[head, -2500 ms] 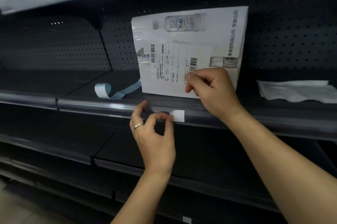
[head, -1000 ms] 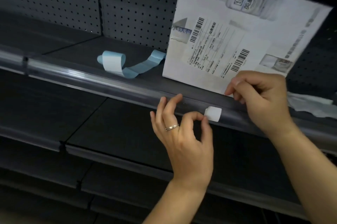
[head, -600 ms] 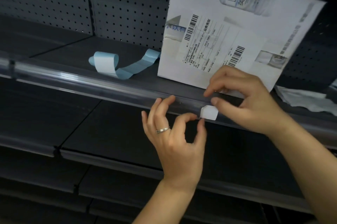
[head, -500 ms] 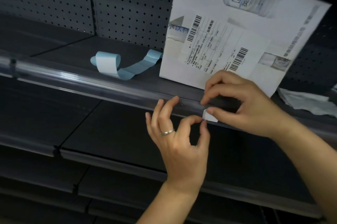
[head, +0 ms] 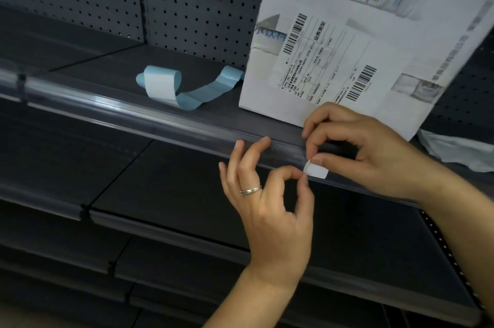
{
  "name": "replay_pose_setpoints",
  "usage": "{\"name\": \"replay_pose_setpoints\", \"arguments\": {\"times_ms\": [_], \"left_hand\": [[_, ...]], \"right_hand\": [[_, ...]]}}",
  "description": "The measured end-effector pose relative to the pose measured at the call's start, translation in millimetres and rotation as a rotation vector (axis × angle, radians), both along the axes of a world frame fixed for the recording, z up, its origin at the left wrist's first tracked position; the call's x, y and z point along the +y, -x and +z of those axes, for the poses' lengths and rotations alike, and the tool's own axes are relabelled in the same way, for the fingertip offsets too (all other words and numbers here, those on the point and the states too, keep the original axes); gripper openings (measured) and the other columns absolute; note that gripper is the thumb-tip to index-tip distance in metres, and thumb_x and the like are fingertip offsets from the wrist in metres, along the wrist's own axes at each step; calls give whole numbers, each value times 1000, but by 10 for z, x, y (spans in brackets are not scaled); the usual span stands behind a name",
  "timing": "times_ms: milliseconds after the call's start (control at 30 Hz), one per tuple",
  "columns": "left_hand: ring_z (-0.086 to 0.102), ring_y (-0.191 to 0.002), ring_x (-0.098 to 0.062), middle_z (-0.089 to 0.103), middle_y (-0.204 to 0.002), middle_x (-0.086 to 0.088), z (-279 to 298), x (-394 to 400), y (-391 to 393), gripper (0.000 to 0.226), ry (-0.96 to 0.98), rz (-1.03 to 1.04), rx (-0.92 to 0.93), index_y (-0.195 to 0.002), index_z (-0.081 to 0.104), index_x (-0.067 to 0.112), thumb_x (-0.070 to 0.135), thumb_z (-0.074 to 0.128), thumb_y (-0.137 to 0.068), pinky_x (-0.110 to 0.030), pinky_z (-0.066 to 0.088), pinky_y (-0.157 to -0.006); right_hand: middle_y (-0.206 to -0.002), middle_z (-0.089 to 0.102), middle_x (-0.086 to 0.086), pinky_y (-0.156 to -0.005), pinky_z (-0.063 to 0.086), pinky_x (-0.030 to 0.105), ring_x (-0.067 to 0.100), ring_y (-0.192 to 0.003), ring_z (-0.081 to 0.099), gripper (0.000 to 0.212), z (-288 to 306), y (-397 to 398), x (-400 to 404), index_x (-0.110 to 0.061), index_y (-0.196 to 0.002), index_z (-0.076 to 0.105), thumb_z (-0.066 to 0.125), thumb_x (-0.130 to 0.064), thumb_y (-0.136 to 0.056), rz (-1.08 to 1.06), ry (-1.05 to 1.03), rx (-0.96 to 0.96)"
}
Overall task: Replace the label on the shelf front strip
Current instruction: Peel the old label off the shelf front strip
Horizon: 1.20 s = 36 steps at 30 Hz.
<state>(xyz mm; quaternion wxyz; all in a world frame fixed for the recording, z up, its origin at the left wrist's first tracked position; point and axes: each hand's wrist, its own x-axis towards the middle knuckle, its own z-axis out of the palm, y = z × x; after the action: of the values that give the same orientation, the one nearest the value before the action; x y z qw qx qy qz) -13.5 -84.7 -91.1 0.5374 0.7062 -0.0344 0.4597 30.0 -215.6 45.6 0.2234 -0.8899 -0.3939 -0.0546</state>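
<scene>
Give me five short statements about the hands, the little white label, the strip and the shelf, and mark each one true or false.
1. Both hands touch the white label at the shelf front strip. True.
2. The left hand wears a ring. True.
3. The blue backing tape hangs from the strip. False: it lies curled on the shelf.
4. The white box lies flat. False: it stands upright.
5. The right hand grips the box. False: its thumb is on the label.
</scene>
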Motion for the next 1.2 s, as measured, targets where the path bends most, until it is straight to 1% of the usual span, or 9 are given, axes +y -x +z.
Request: {"name": "replay_pose_setpoints", "arguments": {"times_ms": [200,467,567,700,767,867,967,1100,1200], "left_hand": [[20,-159,-23,52,-145,-5,17,-25,63,4,-19,2,-3,-91,71,17,19,68,-92,-57,11,-130],[20,-160,-19,49,-143,5,51,-32,108,2,3,0,0,-90,70,21,19,70,-91,-49,5,-132],[23,-159,-18,51,-143,5,69,-37,141,5,45,-18,-5,-89,68,21,17,70,-90,-53,6,-132],[30,-156,-19,56,-140,2,83,-52,212,4,92,-44,6,-86,68,20,17,70,-88,-62,10,-129],[33,-154,-16,56,-140,4,68,-40,231,6,70,-31,28,-91,70,21,21,73,-86,-61,9,-129],[34,-151,-11,51,-143,7,65,-9,200,23,-34,31,84,-102,72,25,37,76,-83,-52,4,-130],[36,-149,-13,50,-142,4,75,-32,158,23,-91,85,99,-97,73,26,40,78,-81,-48,2,-131],[41,-147,-17,54,-139,1,60,-57,131,7,-56,95,72,-87,74,24,26,79,-82,-58,10,-129],[42,-146,-17,55,-137,1,55,-55,134,6,-38,109,72,-85,75,24,23,80,-82,-63,15,-127]], "right_hand": [[-115,56,-6,-100,46,24,20,-114,58,10,23,-16,-20,-21,-91,71,71,-12,-94,21,8,34],[-115,55,-11,-99,46,22,18,-114,58,13,47,-16,-44,-25,-90,71,72,-12,-93,33,-11,70],[-116,54,-14,-100,45,24,16,-116,57,10,52,-13,-58,-28,-89,70,71,-18,-91,44,-11,68],[-117,57,-10,-101,45,22,17,-117,58,11,49,-21,-65,-23,-88,72,74,-12,-89,61,-31,60],[-117,58,-9,-102,44,21,16,-116,58,11,40,-23,-71,-22,-88,73,74,-11,-89,73,-50,56],[-115,60,-9,-102,46,24,16,-115,60,16,36,-23,-79,-22,-88,75,76,-6,-88,72,-73,53],[-109,67,-9,-96,50,23,16,-108,65,18,43,-16,-85,-20,-90,75,75,-2,-88,66,-228,74],[-101,73,-4,-92,54,31,24,-101,68,17,93,-31,-127,-21,-92,74,69,-7,-86,42,-428,83],[-99,70,0,-86,54,29,19,-95,67,17,124,38,-170,-15,-94,76,73,0,-88,65,-294,-3]]}}
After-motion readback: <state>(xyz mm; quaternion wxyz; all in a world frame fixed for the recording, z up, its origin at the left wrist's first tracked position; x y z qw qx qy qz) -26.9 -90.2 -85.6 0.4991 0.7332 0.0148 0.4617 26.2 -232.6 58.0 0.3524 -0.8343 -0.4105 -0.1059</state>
